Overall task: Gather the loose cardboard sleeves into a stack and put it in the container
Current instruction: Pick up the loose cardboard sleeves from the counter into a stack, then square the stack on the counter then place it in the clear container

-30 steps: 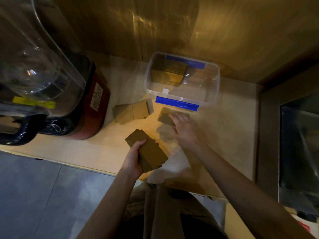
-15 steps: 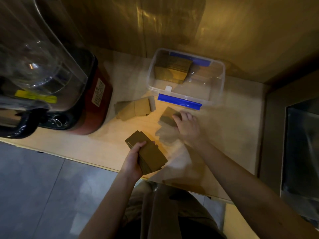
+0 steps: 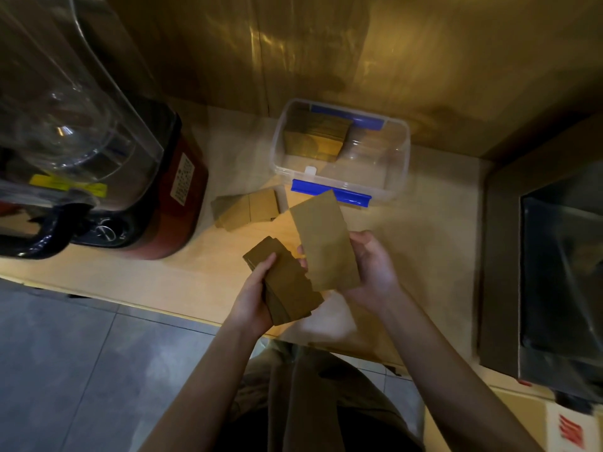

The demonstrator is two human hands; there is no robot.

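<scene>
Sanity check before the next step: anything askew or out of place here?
Only the loose sleeves, fanned unevenly on the counter left of the container. The left hand's stack has ragged edges. No damage visible.

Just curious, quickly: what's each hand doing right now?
Left hand: closed around the stack of sleeves.
Right hand: holding one flat sleeve beside the stack.
</scene>
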